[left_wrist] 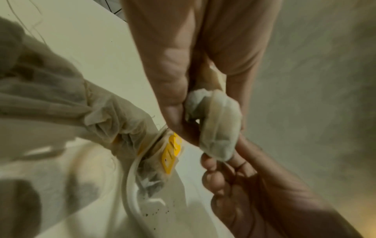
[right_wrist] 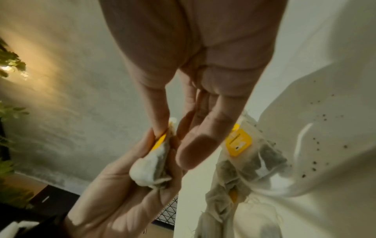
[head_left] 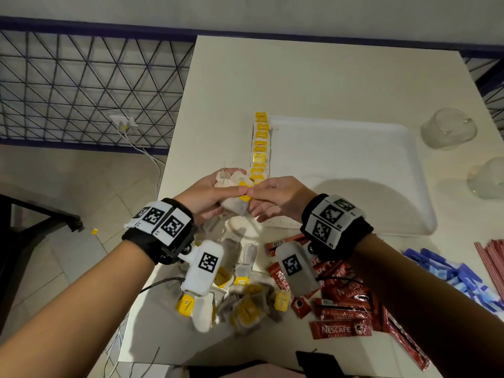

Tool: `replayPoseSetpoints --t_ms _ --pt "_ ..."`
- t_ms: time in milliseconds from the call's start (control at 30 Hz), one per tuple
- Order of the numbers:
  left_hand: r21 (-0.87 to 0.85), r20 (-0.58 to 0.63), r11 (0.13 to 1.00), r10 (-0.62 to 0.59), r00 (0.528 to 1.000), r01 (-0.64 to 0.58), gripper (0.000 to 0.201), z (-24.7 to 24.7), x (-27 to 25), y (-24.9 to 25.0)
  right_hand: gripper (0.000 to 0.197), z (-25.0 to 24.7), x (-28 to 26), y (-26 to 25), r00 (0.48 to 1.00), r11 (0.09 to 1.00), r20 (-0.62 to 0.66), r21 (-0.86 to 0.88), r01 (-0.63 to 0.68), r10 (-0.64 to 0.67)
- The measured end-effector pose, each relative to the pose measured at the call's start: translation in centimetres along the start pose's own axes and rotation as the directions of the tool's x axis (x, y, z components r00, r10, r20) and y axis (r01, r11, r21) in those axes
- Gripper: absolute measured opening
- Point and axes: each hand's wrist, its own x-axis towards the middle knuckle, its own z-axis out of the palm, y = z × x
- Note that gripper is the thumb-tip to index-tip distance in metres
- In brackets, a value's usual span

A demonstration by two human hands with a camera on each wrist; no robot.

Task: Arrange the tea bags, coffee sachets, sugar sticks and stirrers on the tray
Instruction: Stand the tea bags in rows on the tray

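My left hand (head_left: 231, 195) grips a small bunch of tea bags (head_left: 231, 180) just above the near-left corner of the white tray (head_left: 341, 159). My right hand (head_left: 253, 199) meets it and pinches the yellow tag (head_left: 244, 197) of one tea bag (head_left: 237, 207) that hangs from the bunch. In the right wrist view the thumb and forefinger press that tag (right_wrist: 160, 140), with the bag (right_wrist: 149, 171) lying in the left palm. A row of tea bags with yellow tags (head_left: 260, 148) runs along the tray's left edge.
A loose pile of tea bags (head_left: 245, 304) lies at the near table edge, with red Nescafe sachets (head_left: 341, 304) beside it. Blue sugar sticks (head_left: 458, 276) and red stirrers (head_left: 491, 257) are at the right. Two upturned glasses (head_left: 448, 129) stand past the tray's right side.
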Motion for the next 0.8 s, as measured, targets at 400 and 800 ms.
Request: replayPoseSetpoints --t_ms 400,800 --pt "0.067 -0.027 0.998 -0.007 1.0 0.008 0.026 -0.1 0.0 -1.9 0.011 -0.5 0.1 0.9 0.994 0.998 -0.11 0.061 0.005 0.001" --pt "0.29 -0.212 0.956 0.02 0.977 0.044 0.007 -1.4 0.8 -2.1 0.024 -2.6 0.1 1.6 0.995 0.999 -0.097 0.035 0.005 -0.002"
